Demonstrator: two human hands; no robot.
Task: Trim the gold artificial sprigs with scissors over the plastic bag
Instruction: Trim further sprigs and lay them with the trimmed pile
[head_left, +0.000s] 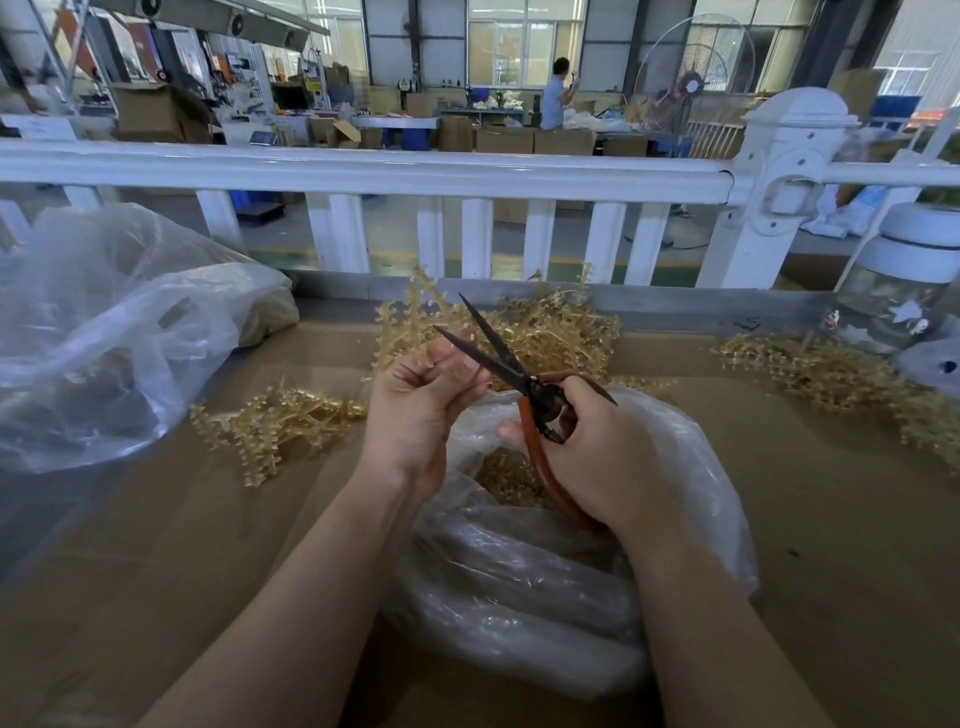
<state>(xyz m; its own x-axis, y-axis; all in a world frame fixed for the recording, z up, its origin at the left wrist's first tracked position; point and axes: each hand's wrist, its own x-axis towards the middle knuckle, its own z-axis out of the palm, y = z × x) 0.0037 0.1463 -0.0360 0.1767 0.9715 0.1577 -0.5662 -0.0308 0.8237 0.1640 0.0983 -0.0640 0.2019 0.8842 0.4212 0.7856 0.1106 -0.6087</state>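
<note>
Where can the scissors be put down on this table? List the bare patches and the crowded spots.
Bare cardboard table top right of the plastic bag, below the right sprig pile. More at lower left, below the left sprig pile and the big clear bag. Crowded: along the rail, around the middle sprig heap, and under both hands.

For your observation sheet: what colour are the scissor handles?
Reddish-brown handles, with dark blades; the head view shows them best.

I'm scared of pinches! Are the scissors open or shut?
Open. The black-bladed scissors with red-brown handles show two blades spread in a V, tips apart, above the left hand. The right hand grips the handles.
</note>
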